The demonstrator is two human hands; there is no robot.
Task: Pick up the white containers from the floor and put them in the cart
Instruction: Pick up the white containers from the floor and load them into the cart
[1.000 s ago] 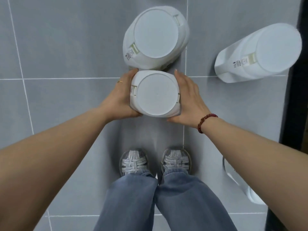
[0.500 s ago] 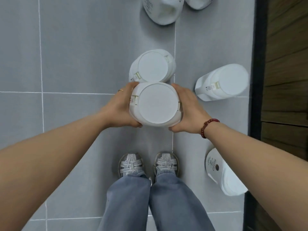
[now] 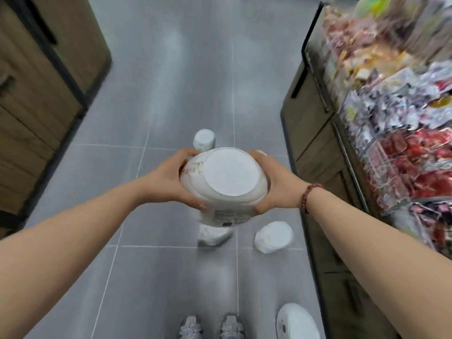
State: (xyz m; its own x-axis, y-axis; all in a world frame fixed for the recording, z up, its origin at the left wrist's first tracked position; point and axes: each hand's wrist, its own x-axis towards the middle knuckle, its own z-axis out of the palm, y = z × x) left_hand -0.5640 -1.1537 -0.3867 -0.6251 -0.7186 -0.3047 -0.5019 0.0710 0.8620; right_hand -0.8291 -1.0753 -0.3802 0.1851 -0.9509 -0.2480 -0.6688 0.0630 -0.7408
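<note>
1. White container (image 3: 223,184) is held in the air between both hands, its flat round base turned toward the camera and its label side facing down.
2. The left hand (image 3: 168,182) is pressed against its left side with the fingers wrapped over the shoulder and the thumb underneath; the right hand (image 3: 271,184) clamps the opposite side the same way. Both hands are closed firmly on it.
3. On the floor (image 3: 171,94) at least 4 more white containers remain: a far container (image 3: 204,139) beyond the hands, a lying container (image 3: 214,236) partly hidden under the held one, a tipped container (image 3: 274,237) just beside it, and a near container (image 3: 297,321) close to the shoes (image 3: 211,326).
4. No cart shows in this view, so how many containers are already loaded cannot be told.
5. Judged from this, the pick-up of 1 container is done, its placing is not, and most of the task seems left.
6. A snack shelf (image 3: 391,106) runs along the right and wooden cabinets (image 3: 36,81) along the left.
</note>
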